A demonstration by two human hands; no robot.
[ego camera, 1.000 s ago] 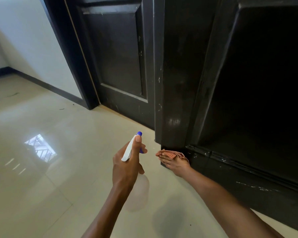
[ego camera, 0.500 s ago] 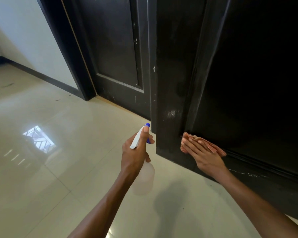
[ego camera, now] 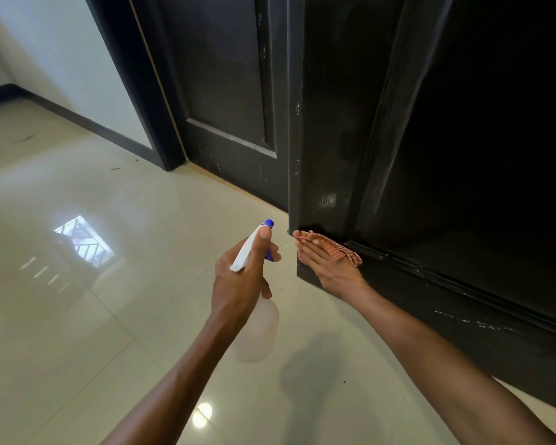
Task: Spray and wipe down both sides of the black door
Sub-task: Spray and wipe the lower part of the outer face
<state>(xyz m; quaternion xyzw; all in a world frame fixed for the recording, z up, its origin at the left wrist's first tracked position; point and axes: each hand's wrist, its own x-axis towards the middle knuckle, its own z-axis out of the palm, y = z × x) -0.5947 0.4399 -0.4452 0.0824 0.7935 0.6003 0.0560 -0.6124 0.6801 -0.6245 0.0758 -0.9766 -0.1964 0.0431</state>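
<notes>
Glossy cream tile (ego camera: 77, 316) lies nearest me, with my two bare forearms reaching out over it from six o'clock. My left hand (ego camera: 238, 284) sits at the middle of the view, fingers curled around the neck of a spray bottle (ego camera: 257, 329); my thumb lies along the top of its white head, beside the blue nozzle (ego camera: 268, 223), which points toward twelve o'clock. The cloudy plastic body hangs below my fist, above the floor.

Just at three o'clock from the bottle, my right hand (ego camera: 326, 263) lies flat, fingers (ego camera: 308, 252) straight and pressed together, holding an orange checked cloth (ego camera: 337, 248) against the black door (ego camera: 463, 155). The cloth is spread under my palm at the door's lower corner, next to its free edge, where the bottom rail meets the recessed panel.

The door fills everything from one to four o'clock, standing open with its narrow edge facing me and pale scuffs low on its rail. Beyond it, at twelve o'clock, stands a second dark panelled door (ego camera: 225, 91) in its frame. At ten o'clock a white wall (ego camera: 61, 59) with a dark skirting runs away, and a window's reflection (ego camera: 84, 239) shines on the tile at nine o'clock.
</notes>
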